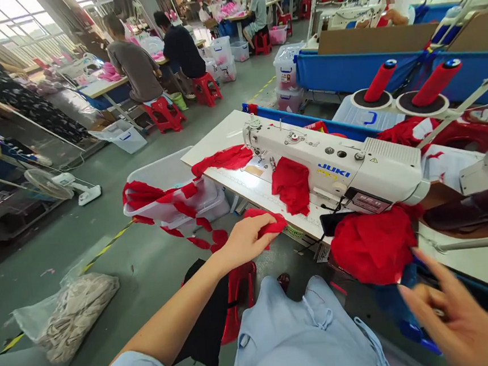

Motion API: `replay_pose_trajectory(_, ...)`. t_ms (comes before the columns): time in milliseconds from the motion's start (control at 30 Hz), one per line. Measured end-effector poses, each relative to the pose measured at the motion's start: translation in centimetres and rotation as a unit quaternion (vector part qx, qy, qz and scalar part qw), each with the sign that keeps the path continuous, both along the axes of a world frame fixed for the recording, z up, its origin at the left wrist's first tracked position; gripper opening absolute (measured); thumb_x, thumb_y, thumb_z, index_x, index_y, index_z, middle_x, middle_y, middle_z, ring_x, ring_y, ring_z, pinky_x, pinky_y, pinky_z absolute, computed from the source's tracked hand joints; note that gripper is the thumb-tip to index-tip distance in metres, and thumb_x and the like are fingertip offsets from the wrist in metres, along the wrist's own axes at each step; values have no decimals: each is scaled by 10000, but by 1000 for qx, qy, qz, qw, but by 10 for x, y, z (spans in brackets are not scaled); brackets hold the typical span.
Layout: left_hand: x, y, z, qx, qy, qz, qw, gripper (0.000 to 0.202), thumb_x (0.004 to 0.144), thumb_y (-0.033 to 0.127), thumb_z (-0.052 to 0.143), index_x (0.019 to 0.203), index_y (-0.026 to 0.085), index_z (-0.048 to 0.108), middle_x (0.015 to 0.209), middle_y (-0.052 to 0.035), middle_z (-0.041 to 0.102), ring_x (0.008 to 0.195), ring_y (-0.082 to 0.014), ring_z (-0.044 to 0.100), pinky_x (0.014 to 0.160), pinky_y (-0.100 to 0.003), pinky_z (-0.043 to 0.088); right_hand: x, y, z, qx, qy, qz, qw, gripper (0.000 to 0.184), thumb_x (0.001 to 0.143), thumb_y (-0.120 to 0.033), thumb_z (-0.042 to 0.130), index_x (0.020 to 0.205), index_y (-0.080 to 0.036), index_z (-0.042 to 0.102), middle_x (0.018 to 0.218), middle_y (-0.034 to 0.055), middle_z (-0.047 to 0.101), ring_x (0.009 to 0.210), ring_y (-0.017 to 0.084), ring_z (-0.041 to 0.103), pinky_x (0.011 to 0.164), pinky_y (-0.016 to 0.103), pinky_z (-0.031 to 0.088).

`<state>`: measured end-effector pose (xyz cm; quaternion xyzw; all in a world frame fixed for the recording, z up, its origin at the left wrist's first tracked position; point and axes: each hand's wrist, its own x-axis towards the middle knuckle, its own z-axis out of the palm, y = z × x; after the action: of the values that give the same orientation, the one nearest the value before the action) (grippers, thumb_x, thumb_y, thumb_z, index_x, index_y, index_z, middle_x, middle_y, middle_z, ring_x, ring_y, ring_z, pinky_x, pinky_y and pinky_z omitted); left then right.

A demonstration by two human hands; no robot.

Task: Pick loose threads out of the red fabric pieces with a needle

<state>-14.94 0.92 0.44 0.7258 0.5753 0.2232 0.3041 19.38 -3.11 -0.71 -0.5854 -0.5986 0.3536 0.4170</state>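
My left hand (249, 239) is closed on a piece of red fabric (278, 223) just off the front edge of the sewing table (244, 188). To the right, my right hand (456, 318) is slightly blurred, its thumb and index finger spread apart, with nothing visible in it. Close by that hand lies a big heap of red fabric (373, 246) at the table's front. A white sewing machine (309, 143) stands on the table, with a folded red cloth (292, 184) beside its needle area. More red fabric (225, 159) trails past the machine's head.
A clear plastic bin (149, 171) at the table's left end holds red strips, some hanging toward the floor. Under my left arm is a red stool (239, 303). Two red thread cones (436, 83) stand behind the machine. A plastic bag (71, 312) lies on the floor. Several people sit farther off.
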Motion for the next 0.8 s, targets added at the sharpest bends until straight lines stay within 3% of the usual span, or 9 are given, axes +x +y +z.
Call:
replay_pose_trajectory(100, 24, 3, 8, -44, -117, -14, 992, 130, 877, 284, 528, 847, 178, 596, 730, 18, 591, 634, -119, 494, 607, -230, 367, -39, 12, 0, 43, -1, 47, 998, 212, 813, -366, 668, 991, -264, 721, 864, 15, 682, 473, 82, 465, 522, 229, 463)
replay_pose_trajectory(167, 39, 5, 15, -60, -174, -46, 982, 157, 873, 305, 547, 847, 164, 612, 759, 7, 600, 666, -122, 505, 626, -228, 382, -60, 21, 5, 30, 18, 41, 999, 254, 777, -349, 700, 1013, -259, 732, 986, 34, 685, 449, 65, 398, 531, 248, 455)
replay_pose_trajectory(333, 42, 14, 17, -169, -238, -65, 954, 189, 799, 332, 680, 790, 144, 657, 715, 14, 613, 653, -117, 513, 616, -223, 380, -81, 37, 7, -123, 177, 50, 975, 309, 679, -481, 768, 806, -201, 738, 687, 21, 679, 604, 157, 578, 567, 246, 480)
replay_pose_trajectory(433, 26, 15, -2, -354, -410, -62, 838, 284, 642, 344, 833, 713, 122, 669, 669, 3, 643, 612, -117, 551, 617, -231, 412, -76, 39, 0, -134, 208, 16, 969, 395, 716, -592, 702, 775, -201, 693, 679, 21, 677, 609, 166, 602, 546, 251, 491)
replay_pose_trajectory(467, 24, 13, -10, -370, -508, -38, 777, 348, 591, 372, 864, 754, 121, 687, 710, -23, 680, 651, -142, 598, 661, -253, 447, -75, 38, -3, -140, 218, 9, 966, 413, 711, -610, 699, 770, -202, 682, 660, 18, 670, 588, 165, 598, 527, 251, 489)
replay_pose_trajectory(533, 31, 4, -26, -342, -598, 1, 725, 531, 611, 596, 788, 937, 188, 691, 873, -27, 722, 801, -171, 654, 764, -292, 489, -75, 37, -8, -151, 232, 0, 961, 426, 693, -619, 710, 762, -201, 667, 630, 14, 660, 564, 165, 594, 511, 256, 489)
replay_pose_trajectory(600, 48, -5, -36, -332, -699, 32, 633, 598, 607, 499, 838, 1088, 194, 656, 995, -64, 729, 900, -188, 676, 804, -302, 500, -79, 35, -13, -158, 238, -6, 958, 423, 689, -610, 715, 772, -198, 666, 599, 10, 645, 533, 161, 578, 490, 258, 480)
replay_pose_trajectory(700, 78, -14, -41, -359, -714, 103, 592, 449, 645, 201, 844, 1052, 137, 664, 948, -74, 740, 850, -160, 698, 785, -251, 513, -84, 34, -20, -149, 226, -21, 962, 412, 718, -601, 683, 790, -195, 668, 581, 9, 626, 480, 149, 526, 447, 260, 445)
replay_pose_trajectory(800, 94, -13, -34, -360, -714, 187, 571, 337, 629, 162, 848, 920, 114, 686, 810, -56, 736, 781, -164, 701, 763, -256, 530, -81, 34, -22, -107, 191, -64, 974, 382, 715, -530, 711, 920, -208, 684, 804, 41, 686, 565, 145, 536, 534, 274, 472)
